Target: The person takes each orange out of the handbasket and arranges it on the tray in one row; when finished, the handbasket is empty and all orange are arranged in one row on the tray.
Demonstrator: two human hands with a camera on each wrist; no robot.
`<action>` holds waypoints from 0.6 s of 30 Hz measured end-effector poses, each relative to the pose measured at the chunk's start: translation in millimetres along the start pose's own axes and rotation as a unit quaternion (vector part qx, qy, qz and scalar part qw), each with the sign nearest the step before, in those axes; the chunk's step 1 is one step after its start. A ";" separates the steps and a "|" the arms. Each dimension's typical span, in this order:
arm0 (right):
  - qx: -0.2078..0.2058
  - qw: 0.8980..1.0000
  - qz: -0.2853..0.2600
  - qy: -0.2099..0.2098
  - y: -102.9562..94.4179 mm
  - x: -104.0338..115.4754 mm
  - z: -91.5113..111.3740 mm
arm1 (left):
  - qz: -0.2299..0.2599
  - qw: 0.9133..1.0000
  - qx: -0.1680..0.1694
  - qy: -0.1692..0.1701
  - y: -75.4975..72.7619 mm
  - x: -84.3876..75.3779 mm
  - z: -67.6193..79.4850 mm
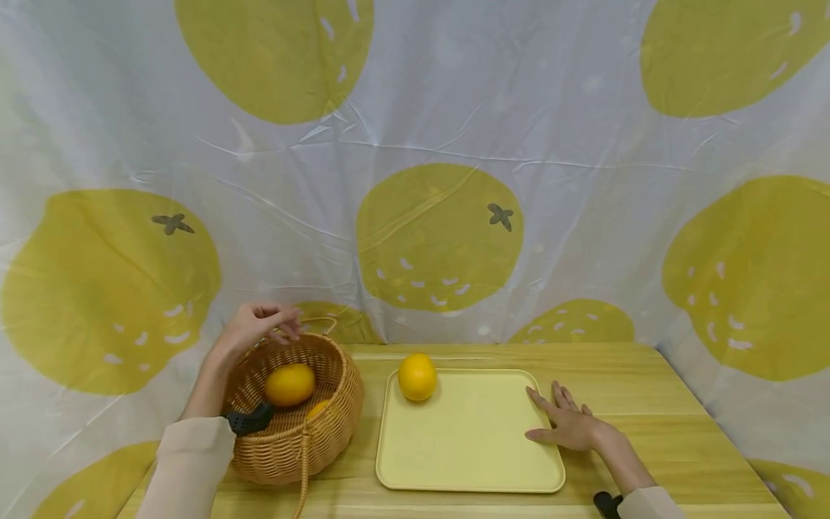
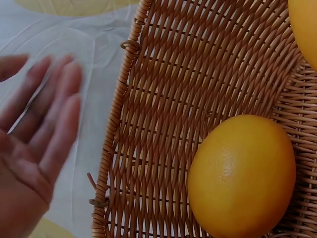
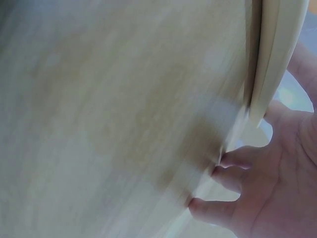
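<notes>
My left hand [image 1: 262,324] hangs over the back left rim of the wicker basket [image 1: 344,411], fingers relaxed and nothing in them. Inside the basket lies an oval orange-yellow fruit [image 1: 289,384], close and large in the left wrist view [image 2: 242,176]. Part of a second fruit [image 1: 318,409] shows behind the front rim. One round orange [image 1: 417,376] sits at the back left corner of the pale yellow tray [image 1: 473,432]. At the tray's right edge, my right hand [image 1: 573,425] spreads its fingers, thumb and index finger over the rim.
The wooden table [image 1: 655,432] extends right of the tray. Behind it hangs a white curtain [image 1: 441,94] with a yellow fruit print, which also closes in both sides. A basket handle [image 1: 305,461] droops over the front of the basket.
</notes>
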State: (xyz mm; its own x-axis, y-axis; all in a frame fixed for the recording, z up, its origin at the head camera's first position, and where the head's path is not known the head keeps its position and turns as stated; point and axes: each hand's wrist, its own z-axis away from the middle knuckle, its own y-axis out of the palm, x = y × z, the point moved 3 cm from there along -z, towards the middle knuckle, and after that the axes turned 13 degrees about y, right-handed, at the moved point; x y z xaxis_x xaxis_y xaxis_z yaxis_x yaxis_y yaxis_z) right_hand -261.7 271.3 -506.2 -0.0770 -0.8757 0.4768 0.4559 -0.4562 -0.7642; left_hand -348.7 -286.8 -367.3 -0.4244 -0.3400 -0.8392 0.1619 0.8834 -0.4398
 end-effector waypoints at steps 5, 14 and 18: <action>-0.002 1.000 -0.004 -0.001 0.8 0.6 -0.4 | 0.002 0.989 0.147 -0.017 10.7 6.0 3.9; -0.001 1.000 -0.010 0.001 1.4 -0.8 -1.5 | -0.061 0.965 0.253 -0.018 18.3 20.8 9.2; -0.002 1.000 -0.014 0.000 1.2 -1.3 -1.1 | -0.069 0.955 0.285 -0.049 19.9 32.9 14.4</action>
State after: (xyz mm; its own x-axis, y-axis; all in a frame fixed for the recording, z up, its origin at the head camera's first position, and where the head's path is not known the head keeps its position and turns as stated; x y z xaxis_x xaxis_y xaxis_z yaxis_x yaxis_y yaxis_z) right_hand -262.1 271.7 -508.2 -0.0890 -0.8629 0.4974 0.4502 -0.4803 -0.7527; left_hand -346.6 -285.0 -408.3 -0.3965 -0.4937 -0.7740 0.5807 0.5181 -0.6280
